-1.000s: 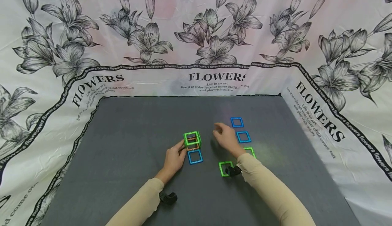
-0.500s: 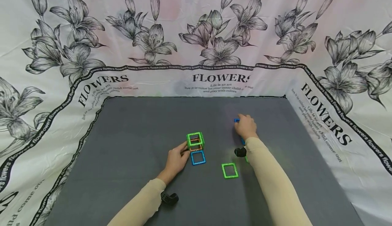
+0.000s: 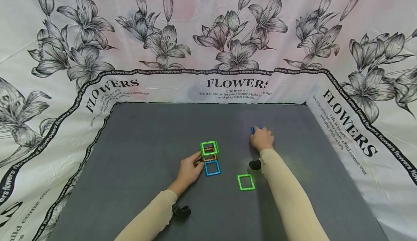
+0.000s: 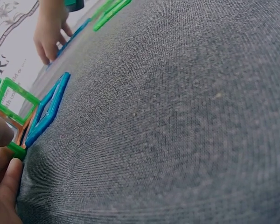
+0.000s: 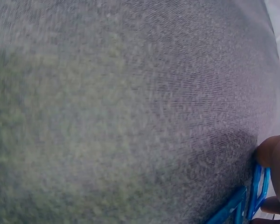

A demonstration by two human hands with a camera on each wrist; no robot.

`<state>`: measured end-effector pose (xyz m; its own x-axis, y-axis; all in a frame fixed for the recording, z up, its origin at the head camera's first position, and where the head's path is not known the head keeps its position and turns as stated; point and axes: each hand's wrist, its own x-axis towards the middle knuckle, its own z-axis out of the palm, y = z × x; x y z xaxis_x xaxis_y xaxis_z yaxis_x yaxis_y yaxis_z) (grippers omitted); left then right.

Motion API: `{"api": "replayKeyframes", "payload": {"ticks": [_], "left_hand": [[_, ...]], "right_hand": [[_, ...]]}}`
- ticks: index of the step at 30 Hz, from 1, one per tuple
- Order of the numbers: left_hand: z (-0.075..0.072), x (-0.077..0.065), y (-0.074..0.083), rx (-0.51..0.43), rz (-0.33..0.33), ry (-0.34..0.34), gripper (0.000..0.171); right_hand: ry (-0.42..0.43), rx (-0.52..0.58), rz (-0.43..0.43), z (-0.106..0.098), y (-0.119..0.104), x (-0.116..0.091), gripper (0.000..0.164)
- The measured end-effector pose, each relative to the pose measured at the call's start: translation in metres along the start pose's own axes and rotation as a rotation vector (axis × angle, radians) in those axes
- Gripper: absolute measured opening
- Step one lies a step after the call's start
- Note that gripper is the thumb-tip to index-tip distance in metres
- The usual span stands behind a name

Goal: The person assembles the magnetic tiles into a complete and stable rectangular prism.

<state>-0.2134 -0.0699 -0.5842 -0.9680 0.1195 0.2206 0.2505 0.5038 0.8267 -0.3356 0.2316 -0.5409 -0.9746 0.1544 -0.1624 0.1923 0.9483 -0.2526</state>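
My left hand (image 3: 190,168) grips the left side of a small open cube of green and orange magnetic tiles (image 3: 209,155); thumb and a finger show at its green base in the left wrist view. A blue square tile (image 4: 58,102) lies flat against the cube's near side. Farther right, my right hand (image 3: 262,139) pinches a blue square magnetic tile (image 5: 254,191) between thumb and fingers. Most of this tile is hidden by the hand in the head view. Right beside it, a second blue tile (image 5: 228,207) shows in the right wrist view.
A green square tile (image 3: 238,183) lies flat on the grey cloth-covered table (image 3: 156,132), left of the right forearm. White flower-printed fabric (image 3: 182,85) rises along the back and both sides. Each wrist wears a black camera mount (image 3: 255,165).
My right hand has moved from near the cube out to the right and taken hold of the far blue tile. My left hand stays at the cube. The head view has shifted slightly.
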Motion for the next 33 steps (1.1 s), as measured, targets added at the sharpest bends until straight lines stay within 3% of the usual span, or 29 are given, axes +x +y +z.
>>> {"api": "replayKeyframes", "payload": {"ticks": [14, 26, 33], "left_hand": [[0.001, 0.0, -0.001, 0.011, 0.009, 0.007, 0.047], [0.002, -0.003, -0.001, 0.006, 0.007, 0.008, 0.047], [0.002, -0.004, -0.001, 0.011, 0.032, 0.026, 0.046]], "right_hand": [[0.041, 0.012, -0.058, -0.005, -0.005, -0.004, 0.057], [-0.143, -0.042, -0.132, -0.022, -0.012, -0.009, 0.054], [-0.135, -0.01, -0.206, -0.029, -0.014, -0.011, 0.05]]}}
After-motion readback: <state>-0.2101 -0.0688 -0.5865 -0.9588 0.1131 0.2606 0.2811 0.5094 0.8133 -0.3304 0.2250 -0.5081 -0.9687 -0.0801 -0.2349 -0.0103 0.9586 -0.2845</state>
